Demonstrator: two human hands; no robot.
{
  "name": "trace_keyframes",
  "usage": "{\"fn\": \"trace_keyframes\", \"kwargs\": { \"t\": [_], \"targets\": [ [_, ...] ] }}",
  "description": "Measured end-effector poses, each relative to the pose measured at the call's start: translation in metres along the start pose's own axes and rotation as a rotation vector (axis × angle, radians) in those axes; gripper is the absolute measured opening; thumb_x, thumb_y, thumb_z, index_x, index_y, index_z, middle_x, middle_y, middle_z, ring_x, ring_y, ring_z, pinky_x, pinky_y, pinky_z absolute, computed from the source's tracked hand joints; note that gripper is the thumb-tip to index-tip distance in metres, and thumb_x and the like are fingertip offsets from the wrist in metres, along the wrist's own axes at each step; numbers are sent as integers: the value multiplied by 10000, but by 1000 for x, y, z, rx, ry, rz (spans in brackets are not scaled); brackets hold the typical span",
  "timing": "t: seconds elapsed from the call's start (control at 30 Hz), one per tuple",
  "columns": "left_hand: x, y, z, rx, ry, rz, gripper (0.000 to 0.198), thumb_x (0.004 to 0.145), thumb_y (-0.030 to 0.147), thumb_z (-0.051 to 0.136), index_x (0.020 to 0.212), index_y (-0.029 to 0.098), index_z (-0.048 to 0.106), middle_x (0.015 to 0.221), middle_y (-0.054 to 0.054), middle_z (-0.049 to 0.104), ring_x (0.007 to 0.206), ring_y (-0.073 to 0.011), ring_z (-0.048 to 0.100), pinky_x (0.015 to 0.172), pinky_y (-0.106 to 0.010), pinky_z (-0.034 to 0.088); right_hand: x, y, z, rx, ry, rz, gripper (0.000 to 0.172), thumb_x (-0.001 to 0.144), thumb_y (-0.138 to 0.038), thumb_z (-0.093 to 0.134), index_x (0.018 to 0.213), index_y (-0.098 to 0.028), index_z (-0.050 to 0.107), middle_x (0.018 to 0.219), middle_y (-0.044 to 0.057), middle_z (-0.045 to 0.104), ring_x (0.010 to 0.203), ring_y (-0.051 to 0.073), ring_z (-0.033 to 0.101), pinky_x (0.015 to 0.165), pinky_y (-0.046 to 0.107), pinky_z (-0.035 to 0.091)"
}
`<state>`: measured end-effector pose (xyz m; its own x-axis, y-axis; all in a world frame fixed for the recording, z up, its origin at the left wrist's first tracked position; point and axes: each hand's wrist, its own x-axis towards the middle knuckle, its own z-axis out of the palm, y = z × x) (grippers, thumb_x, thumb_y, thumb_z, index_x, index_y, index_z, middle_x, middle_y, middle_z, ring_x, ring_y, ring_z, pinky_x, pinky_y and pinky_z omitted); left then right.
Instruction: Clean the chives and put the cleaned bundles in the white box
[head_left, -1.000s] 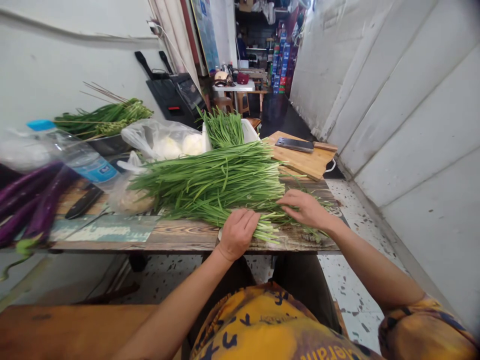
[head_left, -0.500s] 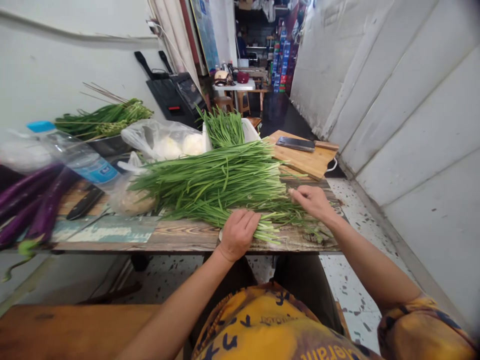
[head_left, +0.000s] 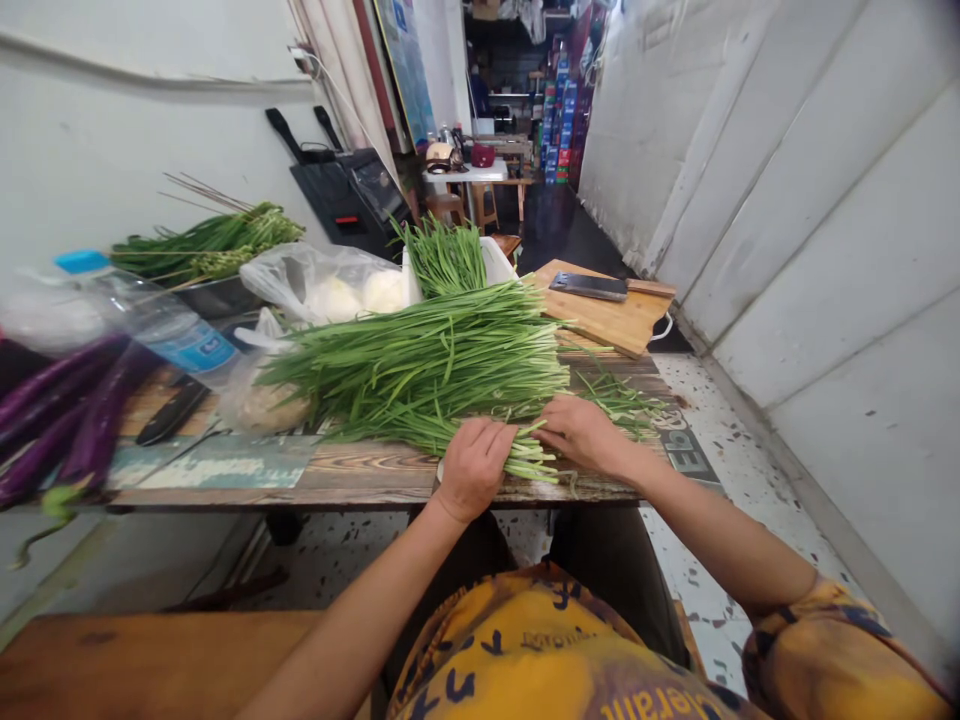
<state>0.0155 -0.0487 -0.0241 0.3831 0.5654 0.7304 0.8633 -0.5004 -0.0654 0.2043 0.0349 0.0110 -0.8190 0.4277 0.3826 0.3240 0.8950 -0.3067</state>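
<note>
My left hand (head_left: 476, 468) is wrapped round a small bunch of garlic chives (head_left: 532, 462) near the table's front edge, pale stem ends sticking out to the right. Close beside those ends is my right hand (head_left: 586, 432), its fingers bent and pressed together; whatever they pinch is hidden. Behind both hands lies a big heap of garlic chives (head_left: 420, 350), green leaves to the left and pale stems to the right. Loose scraps of chive (head_left: 622, 402) are scattered on the table beyond my right hand.
A wooden cutting board (head_left: 592, 325) with a cleaver (head_left: 589, 287) lies at the back right. More chives stand in a white container (head_left: 499, 262). On the left are a plastic bottle (head_left: 176, 335), eggplants (head_left: 97, 430), a black-handled knife (head_left: 174, 408) and bagged vegetables (head_left: 337, 297).
My right hand has moved left and toward me, from above the scraps to the stem ends by my left hand. The left hand keeps its hold on the bunch.
</note>
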Motion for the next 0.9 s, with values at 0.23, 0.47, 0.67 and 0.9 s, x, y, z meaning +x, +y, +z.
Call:
{"fn": "trace_keyframes", "kwargs": {
  "t": [0.23, 0.47, 0.67, 0.9],
  "targets": [
    [0, -1, 0, -36, -1, -4, 278, 842, 138, 397, 1075, 103, 545, 891, -128, 645, 845, -224, 531, 763, -381, 460, 0, -11, 17, 665, 182, 491, 193, 796, -283, 566, 760, -159, 710, 692, 20, 669, 638, 126, 573, 612, 229, 422],
    [-1, -1, 1, -50, -14, -30, 303, 825, 126, 389, 1081, 105, 551, 896, -133, 638, 852, -231, 524, 757, -386, 459, 1, -6, 10, 643, 439, 682, 319, 739, -438, 607, 618, -146, 650, 545, -6, 567, 526, 106, 467, 520, 227, 359],
    [-1, -1, 2, -27, -10, -31, 328, 845, 123, 378, 1133, 111, 536, 943, -136, 634, 881, -228, 522, 771, -385, 451, -12, 29, -25, 108, 400, 679, 428, 672, -528, 670, 523, -163, 504, 485, -44, 417, 484, 85, 354, 486, 225, 276],
    [4, 1, -1, 20, -52, 15, 332, 830, 107, 409, 1129, 131, 550, 911, -112, 632, 872, -224, 524, 748, -360, 432, -4, 53, -11, -212, 172, 275, 238, 862, -349, 526, 839, -166, 677, 799, 67, 580, 763, 176, 514, 670, 281, 389]
  ]
}}
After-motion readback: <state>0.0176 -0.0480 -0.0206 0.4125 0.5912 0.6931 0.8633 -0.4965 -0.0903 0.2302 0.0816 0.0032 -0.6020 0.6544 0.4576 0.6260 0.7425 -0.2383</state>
